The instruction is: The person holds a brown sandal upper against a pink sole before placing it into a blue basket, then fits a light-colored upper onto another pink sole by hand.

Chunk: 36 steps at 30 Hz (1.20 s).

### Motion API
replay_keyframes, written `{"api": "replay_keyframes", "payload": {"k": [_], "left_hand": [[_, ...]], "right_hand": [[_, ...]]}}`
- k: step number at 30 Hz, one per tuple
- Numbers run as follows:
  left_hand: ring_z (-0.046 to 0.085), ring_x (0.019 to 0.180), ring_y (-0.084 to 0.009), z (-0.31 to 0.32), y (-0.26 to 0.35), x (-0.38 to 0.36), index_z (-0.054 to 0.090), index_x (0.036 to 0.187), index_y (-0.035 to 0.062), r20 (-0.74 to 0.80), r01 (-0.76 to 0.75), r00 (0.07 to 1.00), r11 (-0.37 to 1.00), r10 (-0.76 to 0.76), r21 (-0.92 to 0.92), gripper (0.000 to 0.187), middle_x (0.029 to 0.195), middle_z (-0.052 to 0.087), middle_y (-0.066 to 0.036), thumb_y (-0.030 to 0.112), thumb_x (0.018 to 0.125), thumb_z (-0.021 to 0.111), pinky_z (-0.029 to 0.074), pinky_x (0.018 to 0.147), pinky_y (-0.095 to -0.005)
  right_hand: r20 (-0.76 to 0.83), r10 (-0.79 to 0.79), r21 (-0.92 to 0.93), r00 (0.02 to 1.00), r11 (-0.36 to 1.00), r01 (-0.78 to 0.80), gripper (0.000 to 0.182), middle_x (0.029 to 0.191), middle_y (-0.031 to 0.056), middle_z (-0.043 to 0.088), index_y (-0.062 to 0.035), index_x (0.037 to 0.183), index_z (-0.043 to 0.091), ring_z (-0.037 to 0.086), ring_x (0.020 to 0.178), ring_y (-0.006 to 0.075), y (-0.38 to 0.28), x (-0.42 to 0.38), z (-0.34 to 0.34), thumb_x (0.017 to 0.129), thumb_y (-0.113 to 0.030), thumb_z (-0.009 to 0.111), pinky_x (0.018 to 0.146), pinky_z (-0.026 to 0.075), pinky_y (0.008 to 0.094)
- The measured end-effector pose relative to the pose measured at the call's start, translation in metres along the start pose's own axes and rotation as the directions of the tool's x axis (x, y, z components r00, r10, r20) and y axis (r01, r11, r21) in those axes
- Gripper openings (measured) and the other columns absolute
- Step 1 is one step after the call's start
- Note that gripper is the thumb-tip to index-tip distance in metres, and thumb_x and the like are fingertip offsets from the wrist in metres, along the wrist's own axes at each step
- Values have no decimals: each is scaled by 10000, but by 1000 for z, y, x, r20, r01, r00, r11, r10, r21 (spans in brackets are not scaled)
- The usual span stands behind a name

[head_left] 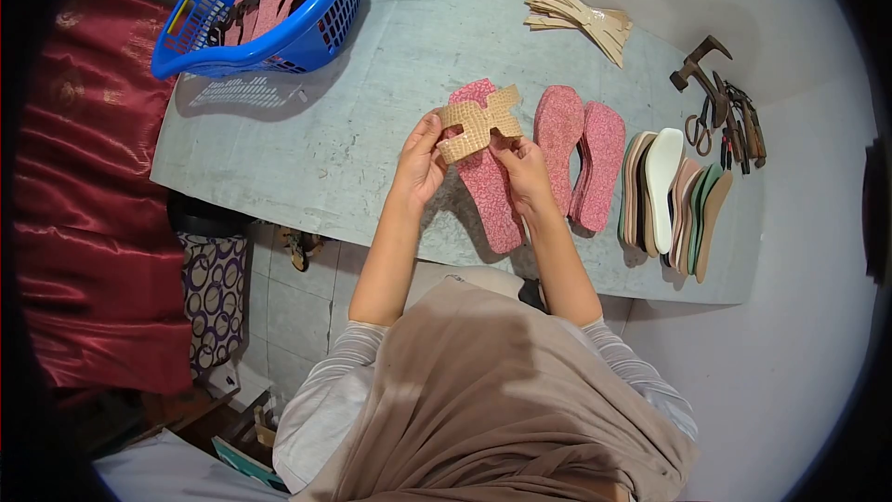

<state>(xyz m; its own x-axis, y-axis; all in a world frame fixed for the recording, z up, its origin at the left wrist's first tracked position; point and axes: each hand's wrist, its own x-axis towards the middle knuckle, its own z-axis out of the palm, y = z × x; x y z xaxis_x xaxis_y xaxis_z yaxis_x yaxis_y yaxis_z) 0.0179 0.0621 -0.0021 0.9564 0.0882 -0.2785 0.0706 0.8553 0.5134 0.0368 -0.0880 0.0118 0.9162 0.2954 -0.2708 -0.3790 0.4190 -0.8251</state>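
Observation:
A tan woven-textured strap piece with cut-outs (474,135) is held up between my two hands. My left hand (424,160) pinches its left end, and my right hand (522,170) grips its lower right part. Beneath the strap lies a pink patterned sole (494,204), partly hidden by the strap and my right hand. Just right of my right hand are more pink soles (559,125), with a further stack (602,163) beside them.
A blue basket (279,46) with pink and dark pieces stands at the back left of the table (279,158). Tan strips (583,20) lie at the back. Coloured insoles (664,191), a hammer (697,65), scissors (699,133) and other tools (743,130) are at the right.

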Motion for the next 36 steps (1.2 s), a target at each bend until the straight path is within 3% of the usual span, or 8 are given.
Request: {"api": "replay_keyframes", "payload": {"k": [4, 13, 16, 22, 28, 36], "left_hand": [[578, 839, -143, 0, -4, -1, 465, 1031, 74, 23, 95, 995, 994, -94, -60, 195, 966, 554, -72, 179, 867, 480, 525, 695, -256], [587, 832, -145, -8, -3, -1, 498, 1021, 56, 53, 114, 992, 993, -113, -15, 188, 942, 578, -66, 171, 878, 457, 533, 704, -270], [585, 841, -146, -4, -5, -3, 509, 1046, 38, -36, 80, 996, 997, -80, -14, 217, 967, 579, -70, 166, 879, 455, 524, 710, -264], [577, 851, -141, 5, -6, -10, 501, 1080, -28, -110, -54, 989, 945, 94, 323, 247, 976, 579, -106, 92, 870, 449, 486, 736, -256], [562, 847, -126, 5, 8, -19, 511, 1081, -40, 59, -49, 998, 938, 30, 345, 292, 978, 582, -97, 103, 828, 479, 435, 748, -238], [572, 764, -100, 0, 8, -11, 577, 983, -47, -79, 0, 994, 736, 73, 677, 230, 874, 619, -78, 4, 764, 527, 441, 688, -220]], "right_hand": [[17, -16, -8, 1000, 1000, 16, 218, 935, 57, 579, 27, 989, 542, 533, 841, 101, 7, 4, -5, 788, -43, 588, 766, 419, 231], [9, -50, -103, 999, 993, 51, 245, 937, 52, 577, 28, 1005, 542, 525, 842, 101, 10, 2, -5, 780, -48, 600, 764, 414, 229], [7, -69, -104, 998, 992, 69, 245, 935, 47, 578, 29, 1001, 544, 525, 833, 96, 11, 3, -2, 778, -53, 605, 749, 415, 223], [-27, -70, -145, 997, 987, 65, 229, 924, 39, 582, 33, 993, 547, 531, 795, 81, 14, 5, -5, 782, -45, 591, 714, 420, 211], [-30, -126, -197, 992, 973, 118, 207, 937, 54, 590, 39, 982, 550, 547, 821, 89, 19, 10, -14, 793, -41, 577, 744, 428, 222], [36, -105, -308, 994, 945, 111, 209, 917, 43, 588, 41, 979, 555, 538, 805, 81, 21, 9, -17, 772, 22, 536, 719, 427, 216]]}}
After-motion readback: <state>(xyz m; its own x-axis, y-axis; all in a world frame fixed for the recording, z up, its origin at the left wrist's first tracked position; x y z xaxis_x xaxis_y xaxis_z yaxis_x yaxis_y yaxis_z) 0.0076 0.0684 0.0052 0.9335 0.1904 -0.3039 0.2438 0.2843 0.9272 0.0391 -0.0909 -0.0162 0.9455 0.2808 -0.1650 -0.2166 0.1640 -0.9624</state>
